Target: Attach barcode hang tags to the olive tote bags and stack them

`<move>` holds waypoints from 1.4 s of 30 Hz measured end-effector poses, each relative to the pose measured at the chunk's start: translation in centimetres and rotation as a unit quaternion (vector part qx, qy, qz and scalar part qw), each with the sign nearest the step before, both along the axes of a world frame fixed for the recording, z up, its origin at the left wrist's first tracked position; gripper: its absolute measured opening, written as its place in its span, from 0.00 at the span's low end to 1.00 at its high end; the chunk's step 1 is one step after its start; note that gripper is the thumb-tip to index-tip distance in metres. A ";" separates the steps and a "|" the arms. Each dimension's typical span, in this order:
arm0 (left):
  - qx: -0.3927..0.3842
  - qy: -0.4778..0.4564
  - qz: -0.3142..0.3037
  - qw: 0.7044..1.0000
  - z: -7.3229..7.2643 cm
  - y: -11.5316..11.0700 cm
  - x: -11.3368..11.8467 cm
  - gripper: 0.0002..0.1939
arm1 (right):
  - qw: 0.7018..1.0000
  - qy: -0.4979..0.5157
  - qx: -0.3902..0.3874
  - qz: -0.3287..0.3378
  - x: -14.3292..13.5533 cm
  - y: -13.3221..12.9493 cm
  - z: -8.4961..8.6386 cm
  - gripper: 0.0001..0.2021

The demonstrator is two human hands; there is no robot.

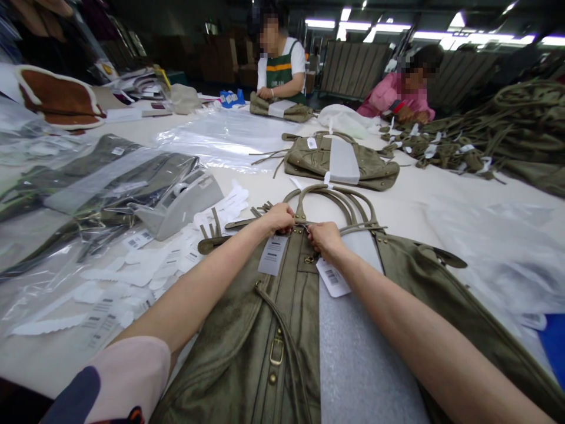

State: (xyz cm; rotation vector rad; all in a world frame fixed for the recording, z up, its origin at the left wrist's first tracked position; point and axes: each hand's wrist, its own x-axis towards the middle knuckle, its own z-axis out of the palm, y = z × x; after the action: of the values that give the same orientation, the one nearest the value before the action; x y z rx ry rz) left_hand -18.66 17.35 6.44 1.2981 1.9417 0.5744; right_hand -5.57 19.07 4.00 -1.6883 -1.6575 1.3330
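Pinching at the top of the olive bag (304, 294) in the near middle, with fingers of left hand (281, 218) and right hand (327, 240) closed, exact hold unclear; could tear the white tag (271, 255) by tugging hard.

The olive bag (238, 347) nearest the camera is cut off by the lower edge; its base could not be inspected. Fingertips of the left hand (282, 218) and right hand (325, 238) are turned inward, and what they pinch is too small to identify. Print on the hanging tag (272, 256) is illegible. The right forearm (424, 330) partly conceals the pale sheet (353, 353). A blue item (551, 341) and the olive pile (529, 123) are cut off at the right edge. The pink-clad co-worker's (382, 94) lower body is hidden.
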 end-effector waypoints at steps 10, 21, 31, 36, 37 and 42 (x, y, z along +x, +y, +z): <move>0.085 0.063 -0.003 0.994 -1.4 0.3 0.6 0.09 | 0.998 -0.045 0.051 -0.001 0.2 -0.5 0.4 0.10; 0.044 -0.113 -0.004 0.993 -0.7 0.1 0.3 0.15 | 0.957 -0.178 0.198 0.119 -0.3 -1.5 1.2 0.13; -0.044 -0.315 -0.053 0.947 -0.6 1.2 -2.2 0.13 | 0.988 -0.063 0.127 0.068 -0.3 -1.1 0.6 0.14; -0.098 -0.333 -0.089 0.934 -0.9 2.2 -3.4 0.10 | 0.991 -0.014 0.118 0.067 -0.4 -1.0 -0.3 0.14; -0.112 -0.334 -0.100 0.930 -0.9 2.4 -3.6 0.09 | 0.991 -0.003 0.115 0.068 -0.4 -0.9 -0.5 0.14; -0.170 -0.304 -0.127 0.929 -0.7 3.5 -3.8 0.07 | 0.989 0.031 0.120 0.082 -0.3 -0.8 -1.2 0.14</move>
State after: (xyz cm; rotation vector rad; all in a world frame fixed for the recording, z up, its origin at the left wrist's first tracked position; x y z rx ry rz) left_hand -22.42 20.80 5.78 0.9750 1.2673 0.4184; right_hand -5.90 18.27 2.82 -1.3852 -1.8712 1.1881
